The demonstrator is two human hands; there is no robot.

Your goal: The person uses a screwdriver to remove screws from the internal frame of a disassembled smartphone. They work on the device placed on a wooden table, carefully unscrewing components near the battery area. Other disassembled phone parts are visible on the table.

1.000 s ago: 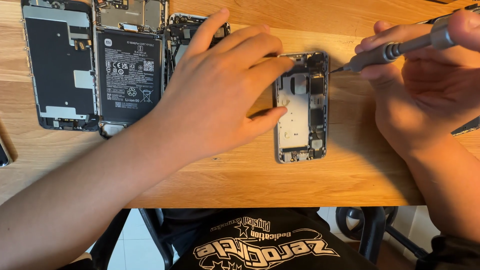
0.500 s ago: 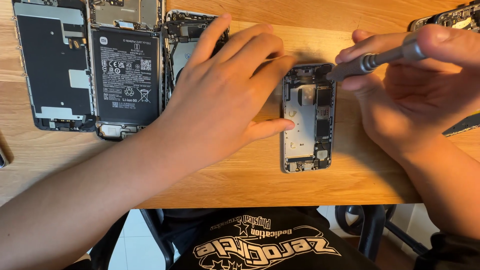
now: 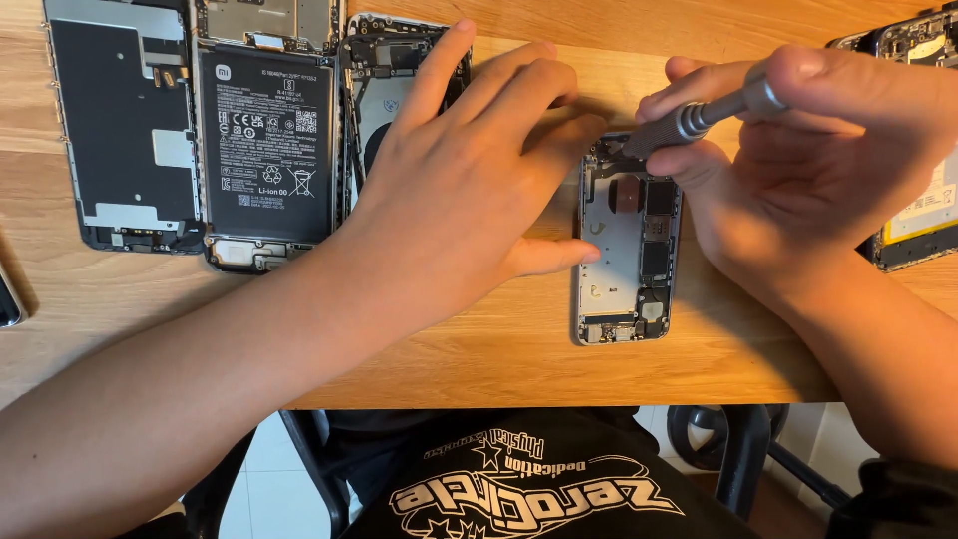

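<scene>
An opened silver phone body (image 3: 627,262) lies on the wooden table (image 3: 479,349), its inner parts facing up. My left hand (image 3: 469,190) lies flat beside it, fingers spread, with the thumb and fingertips touching the phone's left edge. My right hand (image 3: 808,160) grips a grey metal screwdriver (image 3: 699,118), and its tip rests on the phone's top end.
At the far left lie a black phone panel (image 3: 125,130), a phone with a black battery showing (image 3: 264,150) and another opened phone (image 3: 384,95) partly under my left hand. One more opened phone (image 3: 923,200) sits at the right edge. A chair base (image 3: 738,449) shows below the table.
My right hand has brought the screwdriver down and left until its tip reached the phone's top end. My left hand stayed on the phone's left side.
</scene>
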